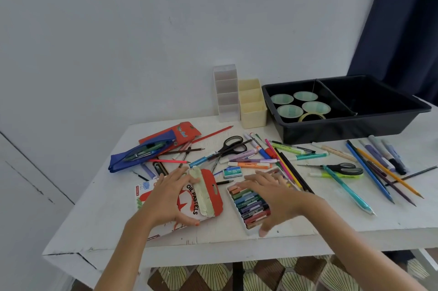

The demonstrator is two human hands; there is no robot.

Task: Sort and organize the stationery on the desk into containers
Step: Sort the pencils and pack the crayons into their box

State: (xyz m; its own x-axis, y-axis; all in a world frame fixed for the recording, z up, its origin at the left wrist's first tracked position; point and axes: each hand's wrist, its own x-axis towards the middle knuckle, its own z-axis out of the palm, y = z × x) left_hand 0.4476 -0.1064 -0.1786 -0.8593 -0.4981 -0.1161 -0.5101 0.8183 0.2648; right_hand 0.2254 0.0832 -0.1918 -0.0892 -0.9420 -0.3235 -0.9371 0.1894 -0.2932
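Your left hand [166,198] grips the box [206,193] just left of the tray [237,210], right hand [275,196] fingers [258,178] spread open over it, so keep tray level & squared w/ box opening or pastels [250,203] may spill.

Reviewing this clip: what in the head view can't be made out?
Head view only:
- pastel tray: middle hidden under the right hand; contact unclear.
- pastel box: print partly covered by the left hand.
- blue pencil case: contents too small to name.
- black bin: right compartment too dark to check.
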